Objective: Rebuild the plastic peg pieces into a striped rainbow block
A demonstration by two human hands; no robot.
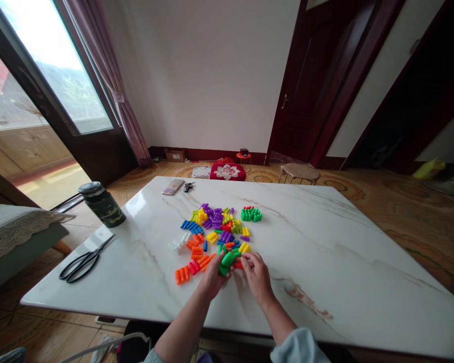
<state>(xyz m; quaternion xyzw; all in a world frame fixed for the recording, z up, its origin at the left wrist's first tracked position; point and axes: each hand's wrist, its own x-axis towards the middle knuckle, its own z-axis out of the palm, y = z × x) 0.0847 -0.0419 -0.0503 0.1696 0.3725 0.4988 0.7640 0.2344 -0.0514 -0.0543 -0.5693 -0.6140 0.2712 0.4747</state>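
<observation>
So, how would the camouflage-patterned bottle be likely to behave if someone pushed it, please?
The camouflage-patterned bottle looks rigid, so it should keep its shape. Being tall and round, it might tip, then roll. It stands near the left edge of the table, so a leftward push could send it off.

The table (325, 262) is white with brown veins, the curtain (117, 91) purple

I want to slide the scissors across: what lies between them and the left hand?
Bare tabletop, then orange and red pieces by the left hand, in the head view.
</observation>
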